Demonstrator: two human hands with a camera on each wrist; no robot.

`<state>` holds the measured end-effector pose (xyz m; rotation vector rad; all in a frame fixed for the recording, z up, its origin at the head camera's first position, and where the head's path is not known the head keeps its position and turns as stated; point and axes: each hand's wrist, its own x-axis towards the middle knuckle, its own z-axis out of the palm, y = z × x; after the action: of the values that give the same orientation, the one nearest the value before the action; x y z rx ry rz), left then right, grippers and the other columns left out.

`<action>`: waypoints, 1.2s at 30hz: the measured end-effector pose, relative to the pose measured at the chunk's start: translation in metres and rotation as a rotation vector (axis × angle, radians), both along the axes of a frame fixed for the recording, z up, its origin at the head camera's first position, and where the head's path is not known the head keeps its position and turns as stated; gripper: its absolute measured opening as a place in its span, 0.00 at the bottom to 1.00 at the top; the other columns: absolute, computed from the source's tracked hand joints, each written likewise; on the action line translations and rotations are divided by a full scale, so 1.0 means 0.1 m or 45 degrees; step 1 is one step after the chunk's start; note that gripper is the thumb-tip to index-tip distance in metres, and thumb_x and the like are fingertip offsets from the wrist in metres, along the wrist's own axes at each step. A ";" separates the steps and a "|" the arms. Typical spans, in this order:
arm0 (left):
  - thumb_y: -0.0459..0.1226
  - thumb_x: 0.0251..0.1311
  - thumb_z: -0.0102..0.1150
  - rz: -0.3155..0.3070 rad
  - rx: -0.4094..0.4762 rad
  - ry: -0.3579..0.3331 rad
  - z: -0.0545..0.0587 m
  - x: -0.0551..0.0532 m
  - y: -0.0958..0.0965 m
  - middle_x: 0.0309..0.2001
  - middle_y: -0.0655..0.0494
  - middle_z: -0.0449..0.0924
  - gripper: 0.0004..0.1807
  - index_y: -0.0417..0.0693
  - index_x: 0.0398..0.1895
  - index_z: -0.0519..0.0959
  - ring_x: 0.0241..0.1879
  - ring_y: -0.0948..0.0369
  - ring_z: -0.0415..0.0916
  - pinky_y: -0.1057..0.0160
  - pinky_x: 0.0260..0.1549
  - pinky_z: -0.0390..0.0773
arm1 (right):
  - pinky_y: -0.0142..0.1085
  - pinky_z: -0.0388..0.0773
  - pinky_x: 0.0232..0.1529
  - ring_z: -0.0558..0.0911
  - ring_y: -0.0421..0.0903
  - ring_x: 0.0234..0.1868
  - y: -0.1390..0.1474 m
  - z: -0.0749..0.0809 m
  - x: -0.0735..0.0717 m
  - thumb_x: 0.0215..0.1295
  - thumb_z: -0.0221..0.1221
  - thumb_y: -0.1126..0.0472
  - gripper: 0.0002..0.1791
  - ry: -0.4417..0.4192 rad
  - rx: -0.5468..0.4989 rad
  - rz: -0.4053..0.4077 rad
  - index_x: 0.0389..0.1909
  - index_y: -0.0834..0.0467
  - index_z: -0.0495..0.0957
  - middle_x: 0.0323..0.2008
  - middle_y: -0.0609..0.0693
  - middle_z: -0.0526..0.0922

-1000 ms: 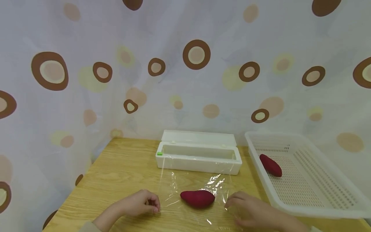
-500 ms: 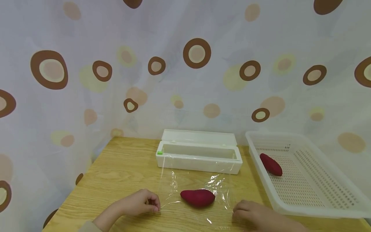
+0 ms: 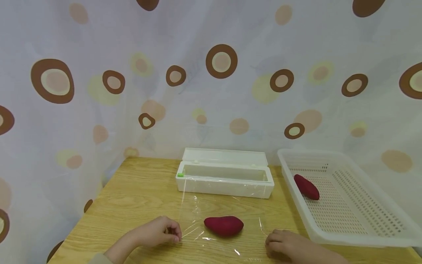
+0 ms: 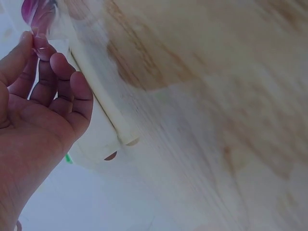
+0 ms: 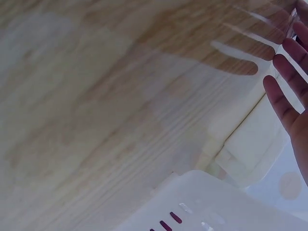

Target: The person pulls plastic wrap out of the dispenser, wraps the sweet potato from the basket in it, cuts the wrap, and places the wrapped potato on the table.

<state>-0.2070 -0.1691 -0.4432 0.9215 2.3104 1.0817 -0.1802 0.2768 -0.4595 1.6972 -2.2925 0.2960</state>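
Observation:
A dark red sweet potato point(image 3: 224, 226) lies crosswise on a sheet of clear plastic wrap point(image 3: 215, 249). The wrap runs back to a white dispenser box point(image 3: 224, 187) with its lid raised. My left hand point(image 3: 161, 231) pinches the wrap's left edge between thumb and index finger, its other fingers loosely curled, as the left wrist view shows. At the wrap's right edge my right hand point(image 3: 293, 246) holds the film at its fingertips. Its thumb is mostly hidden, and in the right wrist view its outer fingers point(image 5: 281, 98) are fairly straight.
A white slotted plastic basket point(image 3: 296, 205) stands to the right, with another red sweet potato point(image 3: 306, 187) in it. A green tab point(image 3: 180, 175) sits on the dispenser's left end. Behind the wooden table point(image 3: 138, 190) hangs a patterned curtain point(image 3: 197, 91).
My right hand has moved right to the wrap's edge and its fingers have drawn together. The film's shine and creases on the right have shifted. My left hand and the sweet potato stay put.

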 end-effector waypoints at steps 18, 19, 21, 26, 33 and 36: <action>0.40 0.61 0.59 -0.022 0.011 0.001 0.02 0.00 0.01 0.27 0.64 0.78 0.05 0.50 0.30 0.80 0.27 0.73 0.70 0.71 0.28 0.73 | 0.17 0.66 0.42 0.71 0.31 0.38 -0.03 -0.06 -0.03 0.55 0.66 0.63 0.10 0.000 -0.107 0.012 0.30 0.45 0.75 0.34 0.35 0.74; 0.40 0.61 0.59 -0.021 0.009 0.001 0.02 0.00 0.01 0.27 0.64 0.78 0.05 0.50 0.30 0.80 0.27 0.73 0.70 0.71 0.28 0.73 | 0.17 0.66 0.42 0.71 0.30 0.37 -0.03 -0.06 -0.02 0.54 0.66 0.63 0.11 -0.001 -0.103 -0.014 0.30 0.45 0.75 0.33 0.34 0.73; 0.40 0.61 0.59 -0.017 0.003 0.003 0.03 0.00 0.01 0.27 0.63 0.78 0.05 0.50 0.30 0.80 0.27 0.73 0.70 0.71 0.28 0.73 | 0.16 0.65 0.41 0.70 0.29 0.36 -0.03 -0.06 -0.02 0.54 0.66 0.62 0.11 -0.003 -0.092 -0.059 0.30 0.44 0.75 0.32 0.34 0.72; 0.40 0.61 0.59 -0.012 0.012 0.011 0.01 0.00 0.02 0.27 0.62 0.78 0.05 0.50 0.29 0.80 0.28 0.73 0.70 0.71 0.29 0.73 | 0.16 0.65 0.39 0.69 0.29 0.34 -0.03 -0.06 -0.02 0.55 0.66 0.61 0.10 0.019 -0.093 -0.083 0.30 0.44 0.74 0.31 0.34 0.70; 0.40 0.61 0.59 0.007 -0.004 0.006 0.03 0.00 0.03 0.28 0.63 0.79 0.05 0.51 0.30 0.80 0.29 0.72 0.70 0.71 0.30 0.73 | 0.16 0.65 0.39 0.70 0.28 0.35 -0.03 -0.01 0.00 0.55 0.66 0.64 0.11 -0.034 -0.147 -0.097 0.30 0.45 0.75 0.31 0.34 0.72; 0.40 0.61 0.59 0.010 -0.020 0.012 0.05 0.00 0.04 0.29 0.63 0.79 0.05 0.51 0.30 0.80 0.29 0.72 0.71 0.70 0.31 0.73 | 0.15 0.66 0.39 0.71 0.28 0.35 -0.04 0.03 -0.01 0.52 0.66 0.67 0.12 -0.081 -0.193 -0.086 0.31 0.47 0.76 0.32 0.35 0.72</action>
<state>-0.2068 -0.1652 -0.4386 0.9140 2.3287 1.0630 -0.1808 0.2727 -0.4560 1.5539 -2.3022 0.5027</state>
